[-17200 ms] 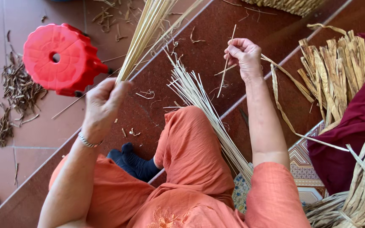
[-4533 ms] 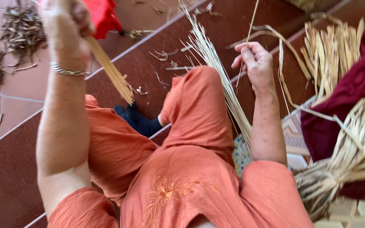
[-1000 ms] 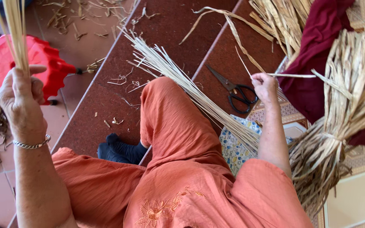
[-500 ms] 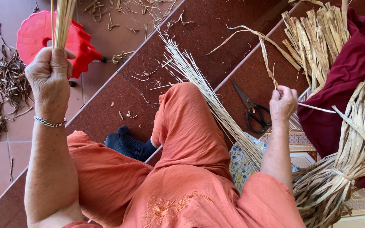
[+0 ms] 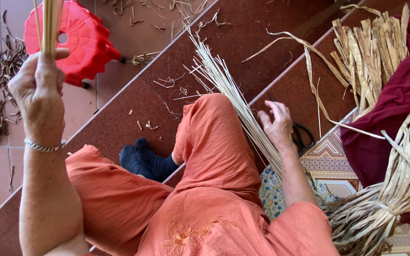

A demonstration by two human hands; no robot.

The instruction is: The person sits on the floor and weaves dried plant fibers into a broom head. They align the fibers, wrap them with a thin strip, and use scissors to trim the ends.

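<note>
Holding a thin bunch of pale strips [image 5: 49,23] upright, the left hand [image 5: 38,90] is raised at the far left, closed around their lower ends, so the strips stay together and stand clear of the lap. A red stool [image 5: 79,40] is behind them on the floor. The right hand [image 5: 276,124] is lower, near the middle, with its fingers spread loosely; it rests on a long sheaf [image 5: 235,104] of the same pale strips and grips nothing that I can see. This sheaf lies slanting along the right side of the orange knee [image 5: 212,137], fanning out toward the far end, probably so that single strips are easy to pick. Just right of this hand, black scissors [image 5: 303,136] lie on the step, partly hidden by the wrist. Further right, dried leaves [image 5: 370,47] lie on a dark red cloth [image 5: 389,123], and a tied bundle [image 5: 399,189] lies nearer, within reach.
</note>
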